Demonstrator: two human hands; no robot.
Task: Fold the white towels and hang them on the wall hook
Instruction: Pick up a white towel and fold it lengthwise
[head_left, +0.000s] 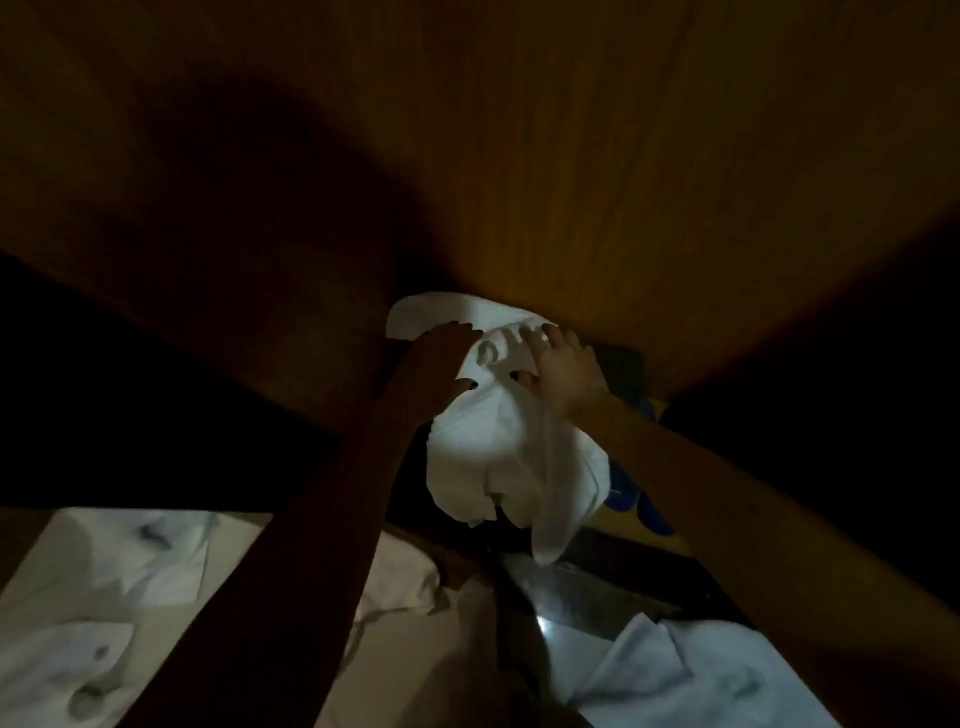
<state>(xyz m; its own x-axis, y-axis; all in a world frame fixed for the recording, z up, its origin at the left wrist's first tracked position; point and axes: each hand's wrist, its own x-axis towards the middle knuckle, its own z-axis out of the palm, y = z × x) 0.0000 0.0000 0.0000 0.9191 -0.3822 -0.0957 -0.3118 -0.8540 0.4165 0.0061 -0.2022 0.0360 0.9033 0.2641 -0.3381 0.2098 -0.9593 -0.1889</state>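
Observation:
A white towel (498, 441) hangs in loose folds against a dim brown wooden wall (571, 156). Its top bunches where the wall meets a darker surface, and its lower end droops to a point. My left hand (436, 364) lies on the towel's upper left, fingers spread and thumb tucked at the cloth's edge. My right hand (563, 364) lies on the upper right, fingers spread over the cloth. Any hook is hidden behind the towel and my hands.
More white cloth lies crumpled at the lower left (93, 597) and lower right (691, 670). A beige sheet (410, 577) lies below my left arm. Something blue (636, 499) shows behind the towel on the right. The scene is very dark.

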